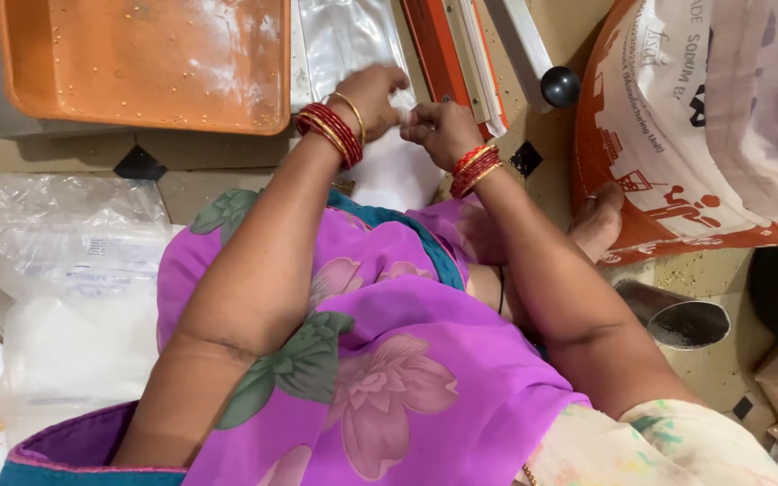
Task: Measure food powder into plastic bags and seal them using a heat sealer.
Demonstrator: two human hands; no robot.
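Two hands, left hand (373, 93) and right hand (438, 128), pinching white pouch (393, 166), long axis toward sealer (456, 54)

Purple floral garment (389, 360), red bangles (330, 130) (both wrists)

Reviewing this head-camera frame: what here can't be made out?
- Left hand and right hand: fingertips curl over the white pouch, hiding the grip.
- Pouch's contents: not visible.
- Orange tray: cut off by the top edge.
- Printed sack: runs past the right edge.
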